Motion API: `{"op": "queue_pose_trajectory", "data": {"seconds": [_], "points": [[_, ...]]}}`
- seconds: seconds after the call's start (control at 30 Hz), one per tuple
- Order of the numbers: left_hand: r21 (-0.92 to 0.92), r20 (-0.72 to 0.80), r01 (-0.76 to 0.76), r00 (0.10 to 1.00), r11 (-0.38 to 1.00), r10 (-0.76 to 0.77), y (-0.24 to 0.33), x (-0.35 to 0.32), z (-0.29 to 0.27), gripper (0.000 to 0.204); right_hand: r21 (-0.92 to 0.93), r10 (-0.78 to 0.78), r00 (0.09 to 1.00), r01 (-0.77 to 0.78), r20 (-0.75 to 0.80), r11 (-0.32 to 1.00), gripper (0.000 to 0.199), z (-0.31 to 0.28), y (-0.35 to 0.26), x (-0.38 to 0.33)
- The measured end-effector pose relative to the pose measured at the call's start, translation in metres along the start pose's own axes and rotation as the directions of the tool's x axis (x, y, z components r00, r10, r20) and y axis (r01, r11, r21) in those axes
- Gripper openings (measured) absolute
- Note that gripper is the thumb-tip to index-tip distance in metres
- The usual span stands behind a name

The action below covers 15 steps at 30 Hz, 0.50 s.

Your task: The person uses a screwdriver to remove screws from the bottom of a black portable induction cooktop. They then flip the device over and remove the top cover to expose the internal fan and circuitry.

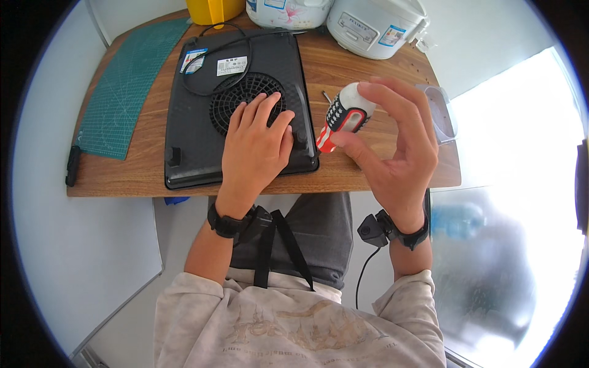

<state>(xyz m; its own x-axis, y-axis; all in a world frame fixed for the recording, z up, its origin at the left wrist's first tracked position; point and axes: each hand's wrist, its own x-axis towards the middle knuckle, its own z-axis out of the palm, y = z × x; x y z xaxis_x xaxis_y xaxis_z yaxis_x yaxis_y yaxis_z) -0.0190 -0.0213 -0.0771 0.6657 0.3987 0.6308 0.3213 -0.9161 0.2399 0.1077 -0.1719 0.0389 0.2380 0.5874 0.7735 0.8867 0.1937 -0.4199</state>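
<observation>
Screwdriver [345, 118], red and black grip with a white cap: held upright in the right hand [392, 147], thumb and fingertips closed around the handle, above the table edge just right of the cooker. The shaft and tip are hidden behind the handle; where the tip sits cannot be told.

Induction cooker [236, 107], black, laid upside down: the underside with its round fan grille [228, 104] is turned up. The left hand [254, 144] is laid flat on the base, fingers spread and closed on nothing, partly covering the grille. The black power cord [216, 55] is looped loosely over the upper part of the base, beside two labels.

Handling note, as a judgement: the base is best kept pressed down by the flat hand so it cannot slide, the driver is best kept in line with the screw and seated fully before being turned, and the cord is best kept off the area being worked.

Table [374, 172], wooden, small, set against a pale wall. A green cutting mat [123, 92] is laid at the left, overhanging the edge. Two white rice cookers [374, 24] and a yellow container [211, 9] are ranged along the back. A clear plastic cup [443, 113] is placed at the right edge. The floor is pale, with strong glare at the right.
</observation>
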Motion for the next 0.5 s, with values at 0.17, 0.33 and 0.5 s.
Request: {"op": "queue_pose_trajectory", "data": {"seconds": [0.17,0.33,0.5], "points": [[-0.006,-0.004,0.0,1.0,1.0,0.0,0.001,0.0,-0.001,0.024,0.04,0.017,0.999,-0.015,-0.048,0.999,0.04,0.0,0.0,-0.003],[0.007,-0.006,-0.003,1.0,1.0,0.003,0.0,0.0,0.001,0.024,0.098,0.068,0.998,-0.066,-0.015,0.993,0.039,-0.003,-0.005,-0.005],[-0.001,-0.007,0.0,1.0,1.0,0.0,0.0,0.0,0.001,0.024,0.237,0.162,0.985,-0.143,-0.063,0.961,0.035,0.001,-0.01,-0.01]]}}
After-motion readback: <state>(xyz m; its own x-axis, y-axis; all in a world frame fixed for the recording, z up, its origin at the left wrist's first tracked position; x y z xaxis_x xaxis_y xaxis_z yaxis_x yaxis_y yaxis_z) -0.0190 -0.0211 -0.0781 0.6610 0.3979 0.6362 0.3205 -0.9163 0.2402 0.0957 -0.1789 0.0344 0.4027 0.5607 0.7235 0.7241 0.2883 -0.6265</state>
